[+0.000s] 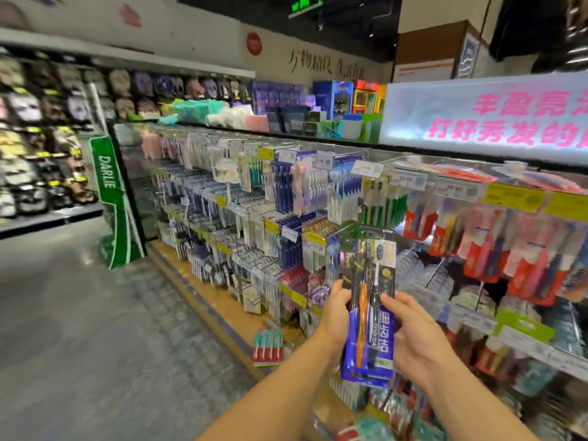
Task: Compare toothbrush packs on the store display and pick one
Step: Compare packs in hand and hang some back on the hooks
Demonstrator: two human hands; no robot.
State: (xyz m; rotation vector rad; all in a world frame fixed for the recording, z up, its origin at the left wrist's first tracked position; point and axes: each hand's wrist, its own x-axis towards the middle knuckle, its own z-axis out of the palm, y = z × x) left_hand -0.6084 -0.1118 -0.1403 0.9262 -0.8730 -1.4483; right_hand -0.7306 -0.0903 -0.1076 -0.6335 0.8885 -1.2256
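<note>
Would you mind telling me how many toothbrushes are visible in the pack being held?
2: an orange toothbrush on the left and a dark toothbrush on the right. A second pack behind may hide more.

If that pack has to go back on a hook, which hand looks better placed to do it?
Probably the right hand. It grips the toothbrush pack on the side facing the display hooks; the left hand holds the aisle-side edge, farther from them.

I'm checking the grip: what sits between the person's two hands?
In the head view, the toothbrush pack stands upright between the left hand and the right hand, both gripping its edges.
</note>
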